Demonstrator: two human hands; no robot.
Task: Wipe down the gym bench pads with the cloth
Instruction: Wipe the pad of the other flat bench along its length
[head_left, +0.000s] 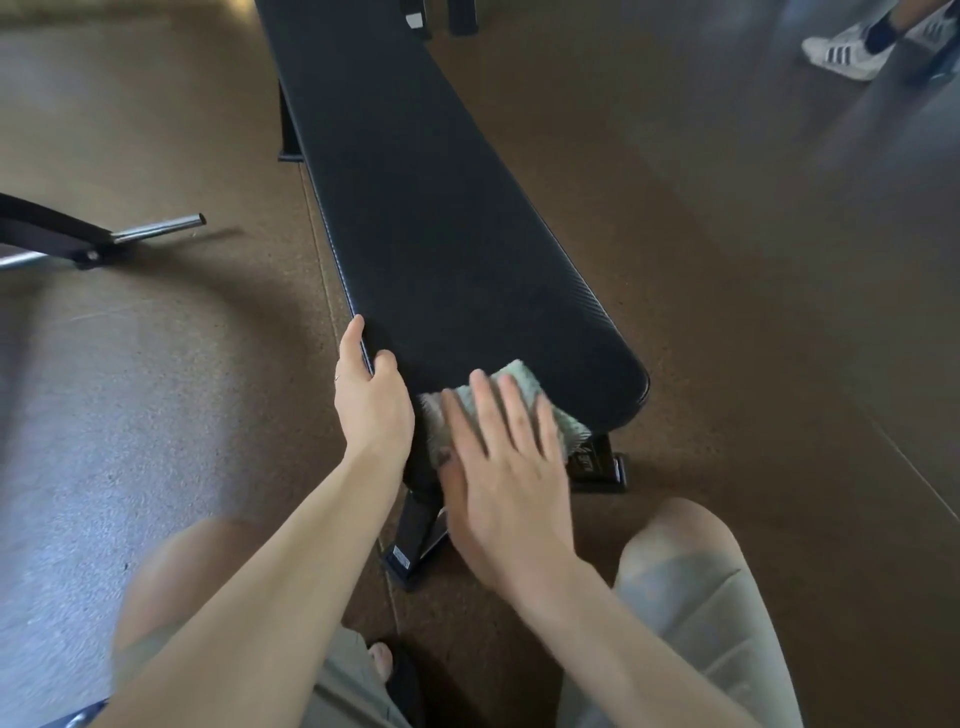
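A brown rubber floor (727, 260) spreads under a long black padded bench (415, 208) running away from the person. The left hand (371, 405) grips the bench's near left edge, fingers (353, 343) down the side and thumb on top. The right hand (498, 467) lies flat with fingers straight and spread, pressing a pale green cloth (524, 384) against the pad's near end. A steel bar (156, 228) lies well left.
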